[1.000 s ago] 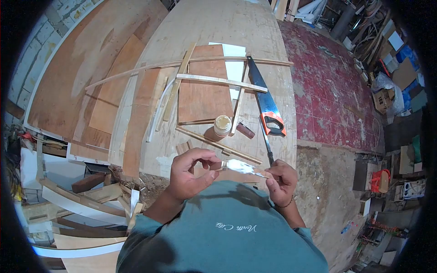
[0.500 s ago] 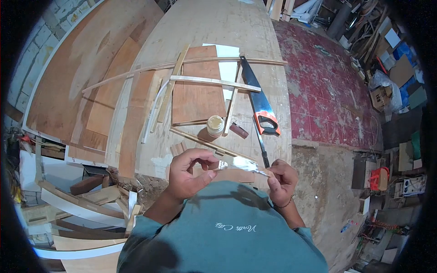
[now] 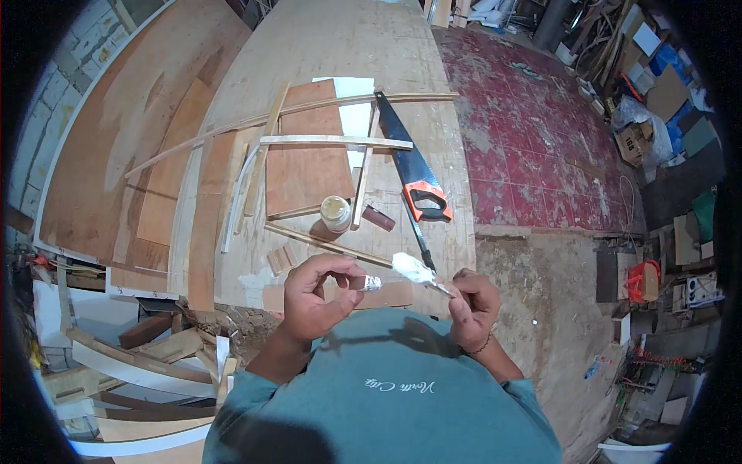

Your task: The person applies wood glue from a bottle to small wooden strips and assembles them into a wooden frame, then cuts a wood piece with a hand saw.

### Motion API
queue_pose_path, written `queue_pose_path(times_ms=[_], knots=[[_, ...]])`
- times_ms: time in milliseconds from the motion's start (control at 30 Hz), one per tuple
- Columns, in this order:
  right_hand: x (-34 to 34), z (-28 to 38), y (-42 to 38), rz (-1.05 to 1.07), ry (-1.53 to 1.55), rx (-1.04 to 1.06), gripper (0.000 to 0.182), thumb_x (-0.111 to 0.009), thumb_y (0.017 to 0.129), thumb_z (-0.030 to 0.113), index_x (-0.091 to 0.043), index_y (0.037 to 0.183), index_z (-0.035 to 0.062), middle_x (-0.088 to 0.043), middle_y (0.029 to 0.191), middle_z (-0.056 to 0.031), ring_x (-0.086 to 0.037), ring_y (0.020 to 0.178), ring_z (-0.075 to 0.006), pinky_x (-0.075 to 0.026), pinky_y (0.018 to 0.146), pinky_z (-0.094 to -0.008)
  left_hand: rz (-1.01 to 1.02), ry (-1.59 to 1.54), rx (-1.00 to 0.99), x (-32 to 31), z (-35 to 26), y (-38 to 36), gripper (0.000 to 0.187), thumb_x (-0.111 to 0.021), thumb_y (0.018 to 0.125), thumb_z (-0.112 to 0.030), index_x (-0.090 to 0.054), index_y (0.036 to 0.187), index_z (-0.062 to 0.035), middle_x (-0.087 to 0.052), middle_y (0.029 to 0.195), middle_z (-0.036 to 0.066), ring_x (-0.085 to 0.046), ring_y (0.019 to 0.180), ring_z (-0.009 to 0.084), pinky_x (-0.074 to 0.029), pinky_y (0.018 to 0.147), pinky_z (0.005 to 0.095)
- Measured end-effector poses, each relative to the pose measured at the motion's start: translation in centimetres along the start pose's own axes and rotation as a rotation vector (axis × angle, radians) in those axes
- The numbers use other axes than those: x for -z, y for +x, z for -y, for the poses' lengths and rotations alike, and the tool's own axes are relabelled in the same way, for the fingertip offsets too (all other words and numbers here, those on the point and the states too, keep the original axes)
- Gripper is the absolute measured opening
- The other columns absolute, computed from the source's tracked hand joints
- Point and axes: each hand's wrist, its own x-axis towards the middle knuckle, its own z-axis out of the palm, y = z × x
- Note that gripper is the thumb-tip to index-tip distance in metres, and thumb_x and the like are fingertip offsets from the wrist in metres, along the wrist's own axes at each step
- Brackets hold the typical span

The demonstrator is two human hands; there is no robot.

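Between the thumb and finger of my left hand (image 3: 318, 298) is a small whitish, shiny piece (image 3: 372, 283) whose kind I cannot make out. My right hand (image 3: 473, 309) pinches the thin end of a narrow tool with a broad bright white end (image 3: 413, 267), tilted up toward the left. The two held things are apart. Beyond them on the table stands an open jar (image 3: 335, 215) with pale contents. Right of the jar lies a dark red block (image 3: 379, 218). A handsaw (image 3: 413, 166) with an orange and black handle rests farther right, beside a thin black-handled tool (image 3: 426, 257).
A brown wooden panel (image 3: 305, 182) and several wood strips (image 3: 336, 141) lie across the plywood table (image 3: 340, 46). A small grooved wood piece (image 3: 281, 260) is near my left hand. Offcuts (image 3: 162, 340) crowd the lower left. Red flooring (image 3: 525, 147) runs along the right.
The broad end of the tool in my right hand has swung up and away from the small piece in my left hand. The view has shifted, so the table things sit farther left.
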Motion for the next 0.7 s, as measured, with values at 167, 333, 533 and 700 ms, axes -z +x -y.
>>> queue_pose_path(times_ms=[167, 333, 533, 700], knots=[[-0.5, 1.6, 0.0, 0.135, 0.022, -0.153, 0.017, -0.058, 0.082, 0.012, -0.057, 0.093, -0.001, -0.053, 0.067, -0.0096, -0.048, 0.054, -0.0184, -0.038, 0.051, -0.0296, 0.04, 0.554, -0.322, -1.1, -0.1, 0.1, 0.039, -0.07, 0.069, 0.006, -0.054, 0.104, -0.0009, -0.059, 0.091, 0.014, -0.058, 0.078, 0.0194, -0.048, 0.069, 0.0306], [-0.9, 2.0, 0.6, 0.284, -0.008, -0.035, 0.017, -0.057, 0.085, 0.013, -0.056, 0.095, -0.0006, -0.053, 0.067, -0.0096, -0.05, 0.054, -0.0213, -0.04, 0.052, -0.0311, -0.116, 0.536, -0.397, -2.9, -0.1, -0.9, 0.031, -0.073, 0.066, 0.005, -0.054, 0.088, -0.0053, -0.065, 0.086, 0.011, -0.063, 0.075, 0.0227, -0.049, 0.065, 0.0317], [-1.7, 2.5, 0.2, 0.189, -0.004, -0.264, 0.017, -0.062, 0.081, 0.011, -0.056, 0.093, 0.0003, -0.054, 0.067, -0.0089, -0.05, 0.054, -0.0228, -0.04, 0.051, -0.033, -0.079, 0.544, -0.51, -2.5, -0.6, -1.5, 0.036, -0.075, 0.062, 0.008, -0.046, 0.075, -0.0079, -0.065, 0.088, 0.011, -0.064, 0.072, 0.0239, -0.052, 0.059, 0.0314], [-2.4, 2.8, 0.0, 0.323, -0.096, 0.01, 0.014, -0.06, 0.082, 0.009, -0.056, 0.092, -0.0002, -0.053, 0.066, -0.009, -0.05, 0.055, -0.0207, -0.04, 0.052, -0.0321, -0.024, 0.615, -0.517, -1.6, -1.2, -2.2, 0.04, -0.076, 0.061, 0.009, -0.042, 0.071, -0.0085, -0.065, 0.093, 0.012, -0.065, 0.073, 0.0249, -0.052, 0.058, 0.0313]])
